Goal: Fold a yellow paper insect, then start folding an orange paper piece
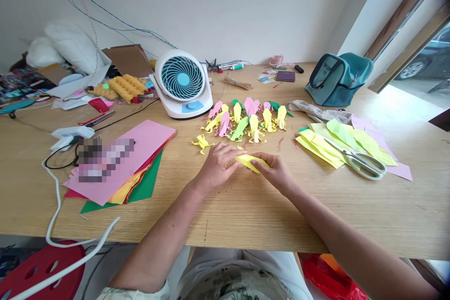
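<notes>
A folded yellow paper piece [250, 162] lies on the wooden table [246, 206] between both hands. My left hand [218, 165] presses down on its left end with fingers bent over it. My right hand [276, 171] pinches its right end. Just beyond them sits a cluster of several finished folded paper figures [246, 122] in yellow, pink and green. One small yellow figure [202, 143] lies apart to the left of the cluster.
A stack of coloured paper sheets [140, 159] lies at left. Yellow and green cut sheets [326, 143] with scissors [362, 161] lie at right. A white desk fan [183, 82], a teal bag [337, 77], cables and clutter sit farther back.
</notes>
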`<move>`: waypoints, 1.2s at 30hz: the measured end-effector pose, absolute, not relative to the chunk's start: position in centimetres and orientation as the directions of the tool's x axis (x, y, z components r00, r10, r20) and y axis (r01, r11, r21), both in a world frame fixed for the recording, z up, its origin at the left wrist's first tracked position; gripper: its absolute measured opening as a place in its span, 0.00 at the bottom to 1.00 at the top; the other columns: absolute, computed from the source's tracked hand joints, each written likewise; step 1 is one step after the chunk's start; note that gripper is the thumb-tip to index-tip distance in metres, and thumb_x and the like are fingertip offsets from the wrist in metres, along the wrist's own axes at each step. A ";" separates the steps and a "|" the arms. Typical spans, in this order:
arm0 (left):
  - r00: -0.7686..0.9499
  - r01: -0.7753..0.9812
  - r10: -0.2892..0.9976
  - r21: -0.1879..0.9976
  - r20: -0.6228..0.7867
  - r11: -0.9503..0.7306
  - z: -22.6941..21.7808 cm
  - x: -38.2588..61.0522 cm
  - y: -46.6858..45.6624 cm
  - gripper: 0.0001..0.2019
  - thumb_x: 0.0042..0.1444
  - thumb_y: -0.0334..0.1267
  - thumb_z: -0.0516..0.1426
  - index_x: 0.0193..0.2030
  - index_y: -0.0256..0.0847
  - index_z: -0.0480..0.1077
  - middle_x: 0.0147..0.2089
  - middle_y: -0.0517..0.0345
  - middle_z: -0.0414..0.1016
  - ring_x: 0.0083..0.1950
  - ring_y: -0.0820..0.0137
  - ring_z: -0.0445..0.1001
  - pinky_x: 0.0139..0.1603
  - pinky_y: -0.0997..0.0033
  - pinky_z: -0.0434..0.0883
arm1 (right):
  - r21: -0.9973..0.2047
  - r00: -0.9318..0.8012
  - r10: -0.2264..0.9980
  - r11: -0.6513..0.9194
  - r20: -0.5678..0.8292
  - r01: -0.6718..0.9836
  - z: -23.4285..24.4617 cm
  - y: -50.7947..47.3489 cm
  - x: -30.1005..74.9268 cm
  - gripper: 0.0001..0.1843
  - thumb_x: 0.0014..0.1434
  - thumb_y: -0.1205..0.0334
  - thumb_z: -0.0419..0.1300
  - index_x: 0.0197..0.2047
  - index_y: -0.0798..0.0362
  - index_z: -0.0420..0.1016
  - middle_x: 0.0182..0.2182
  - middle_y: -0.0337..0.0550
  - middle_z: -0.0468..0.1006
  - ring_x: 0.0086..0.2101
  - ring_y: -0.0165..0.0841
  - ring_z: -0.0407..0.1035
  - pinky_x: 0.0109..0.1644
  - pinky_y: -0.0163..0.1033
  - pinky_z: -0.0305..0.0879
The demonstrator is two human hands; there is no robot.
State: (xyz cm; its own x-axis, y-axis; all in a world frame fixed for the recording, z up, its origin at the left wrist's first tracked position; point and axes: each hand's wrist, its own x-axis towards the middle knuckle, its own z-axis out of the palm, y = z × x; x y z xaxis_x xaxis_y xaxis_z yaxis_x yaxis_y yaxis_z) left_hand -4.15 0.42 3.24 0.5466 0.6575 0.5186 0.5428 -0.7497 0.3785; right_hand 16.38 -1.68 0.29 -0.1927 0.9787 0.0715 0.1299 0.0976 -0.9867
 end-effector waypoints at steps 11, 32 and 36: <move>0.609 0.617 0.639 0.226 0.471 -0.754 3.2 -4.4 0.7 0.11 0.60 0.40 0.60 0.50 0.44 0.75 0.44 0.54 0.79 0.46 0.62 0.70 0.48 0.59 0.61 | -0.962 -0.285 0.953 0.169 0.105 0.212 0.3 -1.2 17.2 0.17 0.61 0.48 0.60 0.47 0.48 0.80 0.38 0.39 0.81 0.36 0.36 0.70 0.40 0.38 0.62; 0.508 0.442 0.729 0.588 0.458 -0.678 2.7 -3.7 0.2 0.12 0.59 0.31 0.59 0.50 0.45 0.75 0.46 0.55 0.72 0.47 0.67 0.73 0.50 0.67 0.70 | -0.972 -0.332 0.931 0.201 0.151 0.121 -0.4 -0.9 17.2 0.12 0.62 0.51 0.60 0.43 0.49 0.68 0.33 0.41 0.80 0.36 0.37 0.74 0.44 0.42 0.66; 0.447 0.341 0.788 0.734 0.423 -0.588 2.4 -3.3 0.1 0.11 0.58 0.30 0.59 0.47 0.43 0.76 0.44 0.55 0.73 0.44 0.70 0.74 0.45 0.72 0.72 | -0.955 -0.308 0.935 0.239 0.177 0.176 -0.9 -0.7 17.2 0.12 0.60 0.52 0.61 0.42 0.50 0.69 0.36 0.41 0.78 0.37 0.36 0.73 0.43 0.41 0.67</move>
State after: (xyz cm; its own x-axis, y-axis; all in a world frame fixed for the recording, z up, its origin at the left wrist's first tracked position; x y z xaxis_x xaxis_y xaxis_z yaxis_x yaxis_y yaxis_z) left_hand -3.25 0.12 2.39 0.4466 0.7881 0.4235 0.3413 -0.5876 0.7336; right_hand 17.21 -0.65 -0.93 -0.3084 0.9347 0.1767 0.1762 0.2387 -0.9550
